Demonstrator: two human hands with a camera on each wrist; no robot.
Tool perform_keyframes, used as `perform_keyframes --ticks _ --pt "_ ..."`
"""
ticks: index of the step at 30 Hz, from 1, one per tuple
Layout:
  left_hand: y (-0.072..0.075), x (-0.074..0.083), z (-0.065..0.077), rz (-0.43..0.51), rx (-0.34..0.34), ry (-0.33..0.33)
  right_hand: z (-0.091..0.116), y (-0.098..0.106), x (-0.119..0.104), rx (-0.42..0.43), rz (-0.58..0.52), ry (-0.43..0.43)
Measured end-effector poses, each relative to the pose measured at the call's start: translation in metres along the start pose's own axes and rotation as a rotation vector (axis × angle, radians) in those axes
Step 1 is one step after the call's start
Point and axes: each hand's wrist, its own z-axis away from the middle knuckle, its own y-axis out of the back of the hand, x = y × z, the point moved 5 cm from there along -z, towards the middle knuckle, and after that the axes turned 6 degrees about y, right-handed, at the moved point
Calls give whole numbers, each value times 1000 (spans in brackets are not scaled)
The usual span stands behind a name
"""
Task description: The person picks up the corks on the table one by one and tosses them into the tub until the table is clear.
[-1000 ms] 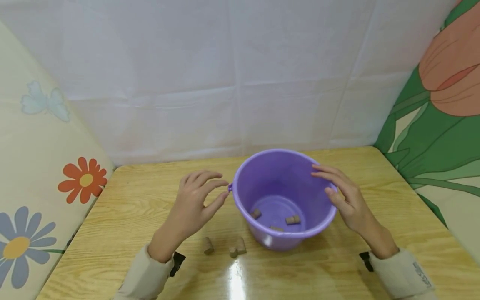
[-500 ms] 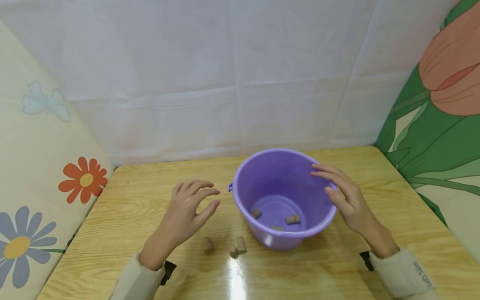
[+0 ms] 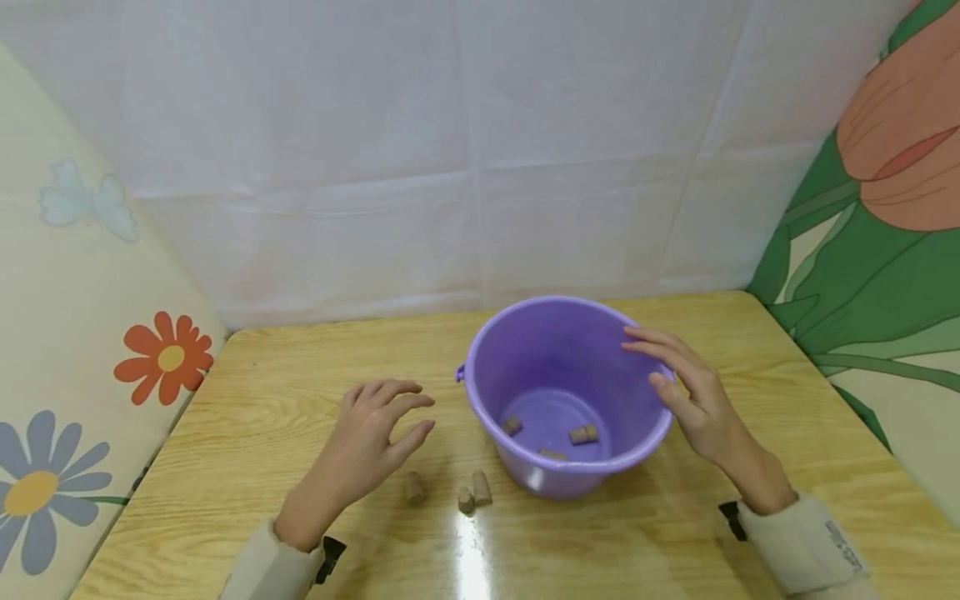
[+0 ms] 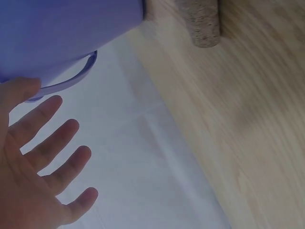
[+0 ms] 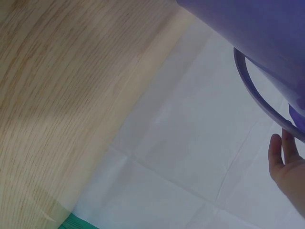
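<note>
A purple bucket (image 3: pixel 551 485) stands upright on the wooden table with several brown corks (image 3: pixel 583 435) on its floor. My right hand (image 3: pixel 701 408) rests its fingers and thumb against the bucket's right rim. In the right wrist view, those fingertips lie by the bucket's handle (image 5: pixel 257 98). Left of the bucket, my left hand (image 3: pixel 356 446) hovers above the table, fingers loosely spread, holding nothing and apart from the rim. Outside the bucket lie a cork (image 3: pixel 414 488) below the left hand, plus a short cork (image 3: pixel 466 500) and a longer cork (image 3: pixel 482 488) close together.
A white cloth (image 3: pixel 360 167) hangs behind the table (image 3: pixel 300 375). Flower-printed panels flank it: a left panel (image 3: pixel 60 333) and a right panel (image 3: pixel 922 333). The bucket's small handle lug (image 3: pixel 460 374) sticks out on its left side.
My left hand has drawn away from the bucket's left lug, leftward and slightly down. The right hand and the bucket have stayed in place.
</note>
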Motion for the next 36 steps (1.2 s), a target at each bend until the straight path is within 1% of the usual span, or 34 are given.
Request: perform_keyframes --ticks 8,18,21,24,30,32,36 --pt "-8 -5 8 -15 -73 39 1 -1 0 -1 9 -10" --pt "-16 -15 20 -32 -191 105 1 -1 0 -2 9 -10" --pt "-19 -19 25 -21 -227 122 1 -1 0 -3 8 -8" --pt "-22 -22 30 0 -281 151 2 -1 0 -2 9 -9" --pt "-26 -26 36 50 -418 217 1 0 0 2 8 -5" --pt "-28 -28 38 60 -447 228 2 0 0 2 9 -6" --pt "-32 -30 42 74 -483 238 2 -1 0 0 11 -9"
